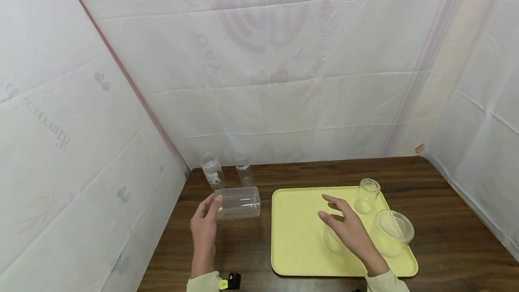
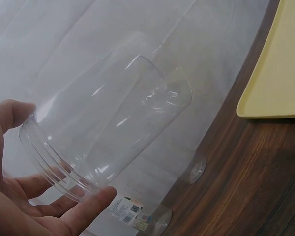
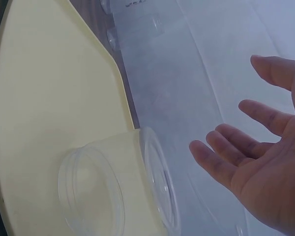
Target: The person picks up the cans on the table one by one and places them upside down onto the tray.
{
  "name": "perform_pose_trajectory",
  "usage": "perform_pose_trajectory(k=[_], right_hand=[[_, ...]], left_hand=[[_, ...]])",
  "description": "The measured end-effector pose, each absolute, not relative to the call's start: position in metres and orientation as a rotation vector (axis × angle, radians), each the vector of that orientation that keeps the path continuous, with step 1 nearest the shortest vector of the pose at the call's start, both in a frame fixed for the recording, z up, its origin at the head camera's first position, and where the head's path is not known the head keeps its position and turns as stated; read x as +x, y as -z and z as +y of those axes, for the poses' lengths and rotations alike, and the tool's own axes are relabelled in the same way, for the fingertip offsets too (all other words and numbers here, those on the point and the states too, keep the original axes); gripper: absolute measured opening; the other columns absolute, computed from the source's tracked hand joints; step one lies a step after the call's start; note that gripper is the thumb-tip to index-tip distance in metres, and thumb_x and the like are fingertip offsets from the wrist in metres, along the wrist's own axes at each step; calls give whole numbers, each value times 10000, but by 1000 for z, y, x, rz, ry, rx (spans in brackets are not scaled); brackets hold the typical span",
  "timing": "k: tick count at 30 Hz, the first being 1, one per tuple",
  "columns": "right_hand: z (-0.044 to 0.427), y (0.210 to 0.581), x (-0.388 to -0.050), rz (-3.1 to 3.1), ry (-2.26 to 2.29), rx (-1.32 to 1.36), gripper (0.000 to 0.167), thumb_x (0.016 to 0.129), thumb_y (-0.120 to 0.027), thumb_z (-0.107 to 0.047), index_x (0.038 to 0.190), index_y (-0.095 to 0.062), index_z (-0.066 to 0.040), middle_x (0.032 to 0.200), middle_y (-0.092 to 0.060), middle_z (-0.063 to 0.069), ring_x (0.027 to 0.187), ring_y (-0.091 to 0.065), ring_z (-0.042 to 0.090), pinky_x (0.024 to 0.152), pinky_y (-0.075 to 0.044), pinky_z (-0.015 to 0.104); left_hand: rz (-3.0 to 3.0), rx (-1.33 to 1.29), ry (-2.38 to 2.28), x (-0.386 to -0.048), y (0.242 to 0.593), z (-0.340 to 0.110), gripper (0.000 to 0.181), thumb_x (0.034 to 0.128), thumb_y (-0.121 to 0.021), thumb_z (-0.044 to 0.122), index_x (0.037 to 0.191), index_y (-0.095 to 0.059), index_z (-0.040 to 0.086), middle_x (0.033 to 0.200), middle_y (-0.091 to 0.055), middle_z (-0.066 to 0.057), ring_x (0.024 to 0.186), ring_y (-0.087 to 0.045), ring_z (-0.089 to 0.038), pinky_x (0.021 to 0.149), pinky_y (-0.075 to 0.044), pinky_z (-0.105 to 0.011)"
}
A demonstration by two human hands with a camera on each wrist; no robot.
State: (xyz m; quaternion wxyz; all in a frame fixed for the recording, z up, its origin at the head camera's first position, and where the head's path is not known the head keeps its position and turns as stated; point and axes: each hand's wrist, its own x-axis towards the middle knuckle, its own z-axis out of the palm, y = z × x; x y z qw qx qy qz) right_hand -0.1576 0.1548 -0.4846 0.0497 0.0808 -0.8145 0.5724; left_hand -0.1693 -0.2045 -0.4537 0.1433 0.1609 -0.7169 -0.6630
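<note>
My left hand [image 1: 204, 220] grips a clear plastic jar [image 1: 238, 203] by its threaded mouth end. The jar lies sideways in the air, left of the yellow tray [image 1: 302, 229]; in the left wrist view the jar wall [image 2: 108, 108] is see-through, with nothing visible inside. Over the tray my right hand [image 1: 349, 229] hovers with fingers spread and holds nothing. Partly hidden below it is a clear round container [image 1: 333, 241]. To its right on the tray stand a wide clear jar [image 1: 391, 238] and a narrower clear jar [image 1: 366, 197].
Behind the held jar, a clear bottle with a label [image 1: 213, 175] and a slimmer clear bottle [image 1: 244, 172] stand at the back left of the dark wooden table [image 1: 446, 220]. Printed white sheeting [image 1: 259, 116] surrounds the table at the back and sides.
</note>
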Motion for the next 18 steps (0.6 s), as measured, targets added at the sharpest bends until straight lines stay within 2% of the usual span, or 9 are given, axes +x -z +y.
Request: perform_pose_trajectory(k=[8,18], right_hand=[[154,481,-159,-2479,-1810,212,566,1047,-701,-377,1539,-541,-147,1560,-488,156,1423,-483,428,1039,-526,540],[149,480,-162,-2427,-1827,264,525,1054,-700,-300,1518,-564,-95,1541,-540,139,1413,-509,385,1056,-505,444]], left_hand=[[-2051,476,1942,-168,455,-197,692,1012,-695,530,1494,-584,46,1514,-542,-205,1430,-449,-372,1181,-312,-630],[-2049,464,1952,-167,456,-186,670,1011,-702,520,1483,-602,54,1505,-561,-193,1414,-476,-363,1164,-339,-630]])
